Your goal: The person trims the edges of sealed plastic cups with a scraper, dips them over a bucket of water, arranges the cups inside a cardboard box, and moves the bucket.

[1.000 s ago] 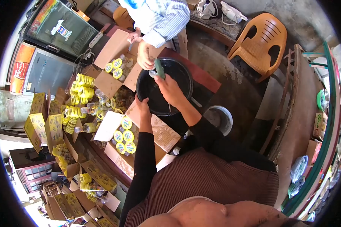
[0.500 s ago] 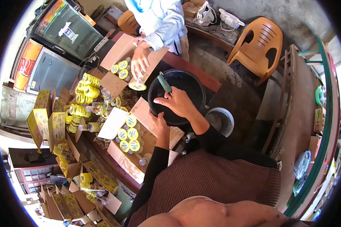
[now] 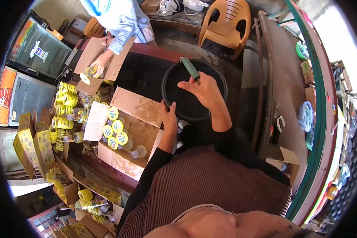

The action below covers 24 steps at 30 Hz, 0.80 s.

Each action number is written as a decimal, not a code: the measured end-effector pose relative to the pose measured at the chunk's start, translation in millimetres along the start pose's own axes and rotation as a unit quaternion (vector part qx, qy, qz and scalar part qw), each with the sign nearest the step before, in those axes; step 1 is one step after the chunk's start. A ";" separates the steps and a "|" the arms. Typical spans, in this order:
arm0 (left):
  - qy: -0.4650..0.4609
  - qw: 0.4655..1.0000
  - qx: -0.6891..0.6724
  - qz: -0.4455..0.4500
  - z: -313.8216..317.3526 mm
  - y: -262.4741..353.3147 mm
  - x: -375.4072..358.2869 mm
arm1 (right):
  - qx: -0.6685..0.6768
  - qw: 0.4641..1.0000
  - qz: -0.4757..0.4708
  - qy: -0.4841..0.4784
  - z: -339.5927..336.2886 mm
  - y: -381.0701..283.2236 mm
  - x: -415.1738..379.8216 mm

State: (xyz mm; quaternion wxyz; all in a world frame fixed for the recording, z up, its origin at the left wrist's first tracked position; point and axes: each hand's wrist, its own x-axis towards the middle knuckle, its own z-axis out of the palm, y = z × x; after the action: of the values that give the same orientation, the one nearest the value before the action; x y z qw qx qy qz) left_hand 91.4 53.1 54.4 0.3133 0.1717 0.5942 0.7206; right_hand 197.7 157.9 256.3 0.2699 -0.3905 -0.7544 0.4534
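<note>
A wide black bucket (image 3: 174, 111) stands at the table's near right edge, dark inside. My right hand (image 3: 206, 91) is over it, fingers curled round the lower end of a green handle (image 3: 190, 70), thumb stretched to the left. My left hand (image 3: 169, 118) grips the bucket's near left rim, fingertips at the edge. Left of that hand is an open cardboard box (image 3: 141, 133) holding several clear cups with yellow printed lids (image 3: 117, 127). One clear cup (image 3: 139, 151) lies on its side at the box's near end.
Across the table, a person in a striped sleeve (image 3: 119, 41) holds a yellow-lidded cup (image 3: 86, 77) over another box (image 3: 89, 55). Stacked yellow-rimmed cups (image 3: 65, 99) and cartons (image 3: 25, 142) crowd the left. An orange chair (image 3: 226, 25) stands beyond the bucket.
My view has turned right. My hands and the black bucket have moved right, away from the open box. The other person's held cup has shifted over their box's flap.
</note>
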 end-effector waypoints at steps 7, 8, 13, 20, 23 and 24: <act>-0.056 0.993 0.040 -0.097 16.0 -37.7 -81.1 | -0.059 0.995 0.076 0.014 -25.3 67.6 -58.0; -0.072 0.988 0.023 -0.132 13.8 -51.2 -90.9 | -0.067 0.994 0.091 0.009 -26.9 77.4 -66.9; -0.136 0.945 0.186 -0.232 -6.1 -102.3 -135.4 | -0.089 0.978 0.185 -0.026 -25.3 144.5 -112.9; -0.084 0.911 0.161 -0.371 -28.4 -170.0 -193.2 | -0.061 0.949 0.280 -0.131 -4.7 218.6 -161.2; -0.057 0.898 0.143 -0.411 -39.1 -190.3 -207.3 | -0.062 0.945 0.270 -0.172 9.4 246.8 -178.6; -0.043 0.892 0.143 -0.426 -41.4 -192.9 -210.5 | -0.061 0.945 0.257 -0.192 12.5 251.2 -182.4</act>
State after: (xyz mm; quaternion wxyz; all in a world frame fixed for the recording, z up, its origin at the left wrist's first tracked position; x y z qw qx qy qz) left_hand 270.2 -97.1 -114.9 0.5878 -0.0237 0.6927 0.4172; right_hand 374.9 71.2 16.3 -0.0303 -0.4922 -0.6921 0.5271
